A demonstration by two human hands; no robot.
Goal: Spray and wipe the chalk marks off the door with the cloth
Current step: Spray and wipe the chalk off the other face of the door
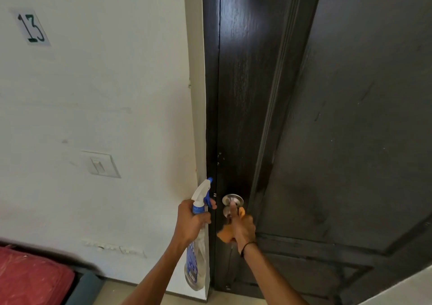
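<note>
A dark wooden door (pixel 339 117) fills the right half of the head view, and faint smudges show on its panel. My left hand (pixel 191 220) grips a clear spray bottle (pixel 195 265) by its neck, with a finger on the blue trigger and the white nozzle pointing up toward the door edge. My right hand (pixel 242 227) holds an orange cloth (pixel 225 233) bunched in the palm, and its fingers reach up to the round metal door knob (pixel 232 200).
A white wall (pixel 105 94) stands to the left with a light switch (pixel 101 164) and a paper sign reading 13 (pixel 31 27). A red cushion (pixel 30 279) lies at the lower left on the floor. The white door frame (pixel 197 117) separates wall and door.
</note>
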